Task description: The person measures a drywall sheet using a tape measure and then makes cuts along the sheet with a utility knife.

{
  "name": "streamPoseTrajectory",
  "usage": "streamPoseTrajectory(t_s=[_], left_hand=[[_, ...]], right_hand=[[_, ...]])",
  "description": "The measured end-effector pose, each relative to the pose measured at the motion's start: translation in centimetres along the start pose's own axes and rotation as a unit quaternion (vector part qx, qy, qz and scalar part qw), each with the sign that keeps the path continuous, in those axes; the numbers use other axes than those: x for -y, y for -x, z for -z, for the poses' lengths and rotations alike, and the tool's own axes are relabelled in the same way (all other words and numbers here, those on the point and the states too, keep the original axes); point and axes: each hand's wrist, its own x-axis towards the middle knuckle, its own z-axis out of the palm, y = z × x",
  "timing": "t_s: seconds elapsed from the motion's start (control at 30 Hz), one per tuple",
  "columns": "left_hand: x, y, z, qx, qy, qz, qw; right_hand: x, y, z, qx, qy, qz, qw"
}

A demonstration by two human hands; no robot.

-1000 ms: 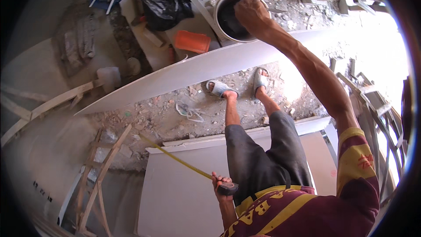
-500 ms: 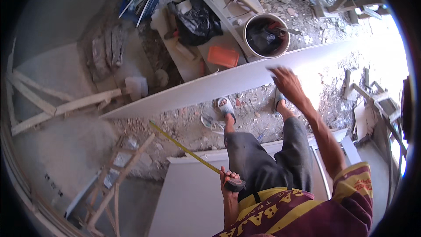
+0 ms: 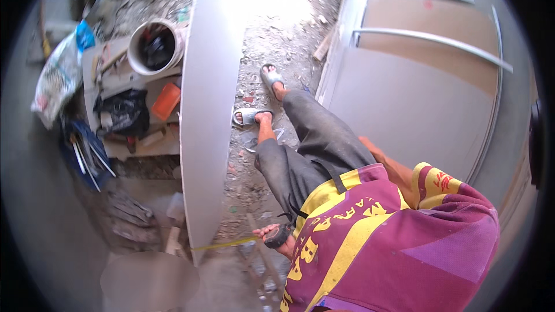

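Note:
My left hand is closed around a black tape measure in front of my waist. Its yellow blade is pulled out to the left and reaches the near end of a long white board, which stands on edge. My right forearm hangs down beside my right thigh. Most of that hand is hidden by the trouser leg, so its fingers do not show.
Left of the board are a white bucket, an orange box, a black plastic bag and a blue bag with white strips. Large flat sheets with a metal strip lie on the right. Rubble covers the ground.
The view has turned to the right, so the board now runs up and down. My right hand has come away from above the board to my side. The left keeps holding the tape measure.

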Motion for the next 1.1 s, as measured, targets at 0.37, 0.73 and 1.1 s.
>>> streamPoseTrajectory(t_s=[0.37, 0.73, 1.1], left_hand=[[2.1, -0.9, -7.8, 0.115, -0.260, 0.058, 0.957], [21.7, -7.7, -10.2, 0.210, -0.352, 0.231, 0.882], [28.8, -10.7, -20.6, 0.318, -0.550, 0.292, 0.715]], right_hand=[[-14.0, 14.7, -17.9, 0.085, -0.279, -0.048, 0.955], [-20.6, 7.6, -21.8, -0.191, -0.290, -0.030, 0.937], [-15.3, -0.1, -18.9, -0.456, -0.471, -0.119, 0.746]])
